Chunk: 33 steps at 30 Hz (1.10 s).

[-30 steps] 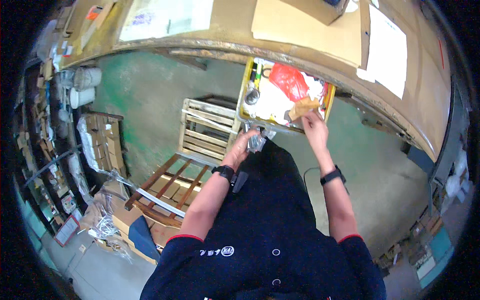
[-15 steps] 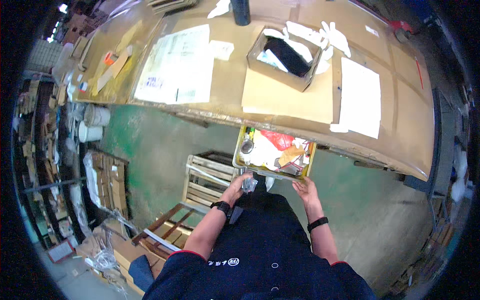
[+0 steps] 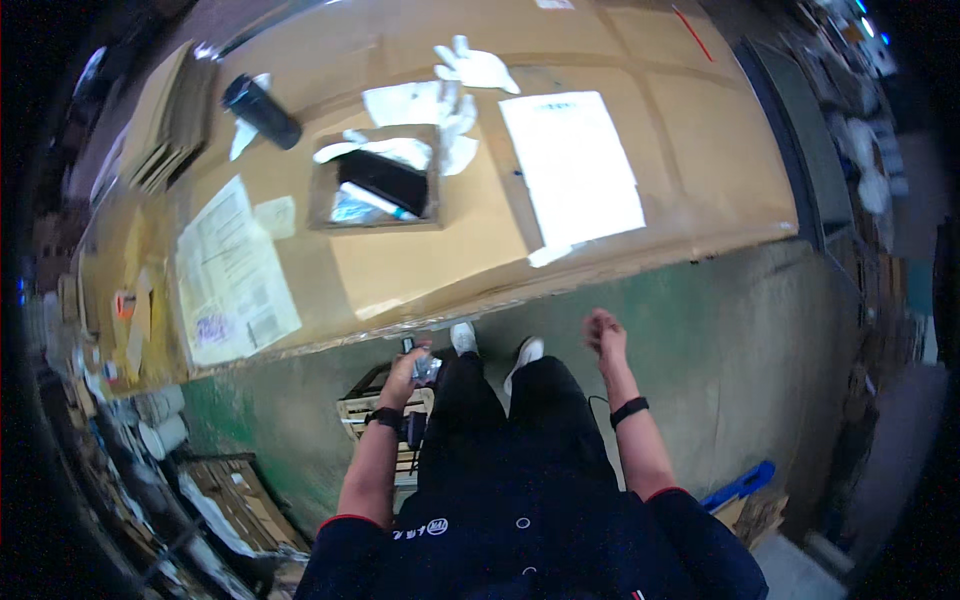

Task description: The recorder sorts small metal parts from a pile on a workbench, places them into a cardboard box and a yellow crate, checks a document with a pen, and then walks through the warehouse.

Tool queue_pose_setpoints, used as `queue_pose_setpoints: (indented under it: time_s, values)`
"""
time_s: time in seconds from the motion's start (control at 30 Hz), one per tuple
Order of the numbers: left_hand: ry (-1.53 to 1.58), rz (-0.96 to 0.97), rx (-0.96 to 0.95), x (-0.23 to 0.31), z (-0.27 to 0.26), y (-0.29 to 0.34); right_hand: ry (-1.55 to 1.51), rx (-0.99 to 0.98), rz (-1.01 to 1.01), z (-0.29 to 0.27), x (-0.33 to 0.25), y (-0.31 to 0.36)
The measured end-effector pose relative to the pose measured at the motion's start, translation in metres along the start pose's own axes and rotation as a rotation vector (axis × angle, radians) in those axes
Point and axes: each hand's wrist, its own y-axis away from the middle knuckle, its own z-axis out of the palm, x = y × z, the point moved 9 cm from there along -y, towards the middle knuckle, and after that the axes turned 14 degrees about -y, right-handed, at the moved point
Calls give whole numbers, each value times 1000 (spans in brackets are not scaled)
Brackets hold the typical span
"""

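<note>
My left hand (image 3: 402, 377) is closed around a small clear, shiny packet (image 3: 428, 370), below the near edge of the cardboard-covered table (image 3: 680, 150). What the packet holds is too small to tell. A dark piece shows just above the fingers. My right hand (image 3: 604, 335) is in the air beside the table edge, apart from it; motion smears its fingers, and I see nothing in them. Beyond the hands, an open cardboard box (image 3: 322, 200) on the table has a black item (image 3: 385, 180), white gloves and a clear packet in it.
On the table are printed sheets (image 3: 575, 180), a white glove (image 3: 475, 70), a dark cylinder (image 3: 262, 112) and stacked cardboard (image 3: 165, 120). A slatted wooden stool (image 3: 355, 410) stands below my left hand. White buckets (image 3: 165, 435) are at the left, a blue tool-like object (image 3: 740, 485) at lower right.
The yellow-rimmed drawer of odds and ends no longer shows under the table edge. My right hand has come away from its place. The view has swung right; the packet stays in my left hand.
</note>
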Motion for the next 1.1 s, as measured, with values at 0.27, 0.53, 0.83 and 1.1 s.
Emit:
queue_pose_setpoints:
  time_s: [0.27, 0.53, 0.83, 1.1]
  values:
    - [-111, -79, -49, -27, 78, 10, -167, 450, -543, -145, -138, -80]
    - [-278, -43, 65, 6, 206, 9, -137, 315, -531, -147, -178, -150]
    - [-298, 57, 373, 153, 258, -6, -240, 31, -320, -133, -186, -124]
    - [-287, 298, 409, 206, 276, -11, -201, 53, -311, -145, -194, -123]
